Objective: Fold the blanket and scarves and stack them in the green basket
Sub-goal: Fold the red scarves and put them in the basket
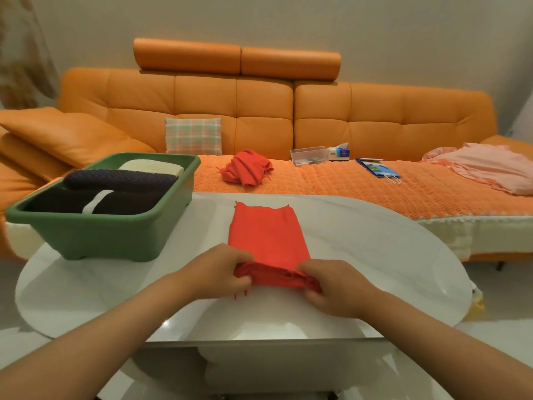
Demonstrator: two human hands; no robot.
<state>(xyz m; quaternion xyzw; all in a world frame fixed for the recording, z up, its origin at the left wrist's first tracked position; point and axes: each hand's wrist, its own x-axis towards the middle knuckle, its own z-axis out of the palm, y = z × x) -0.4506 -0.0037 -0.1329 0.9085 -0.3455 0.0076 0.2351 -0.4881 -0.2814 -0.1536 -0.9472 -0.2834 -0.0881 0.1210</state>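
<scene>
A red scarf [266, 236] lies folded in a narrow strip on the white oval table [375, 255]. My left hand [219, 269] pinches its near left corner and my right hand [334, 287] pinches its near right corner, the near end bunched between them. The green basket [115, 241] stands on the table's left side and holds a folded dark cloth with a white stripe [95, 202], a dark ribbed one [121, 179] and a cream one [153, 167]. A second red scarf [248, 167] lies crumpled on the sofa seat behind the table.
An orange sofa [259, 111] spans the back, with a checked cushion [193, 135], a clear plastic box [308, 155], a tissue box [340, 153], a blue paper bag [377, 167] and a pink garment [484, 166] on it. A glossy lower table edge [259, 342] is near me.
</scene>
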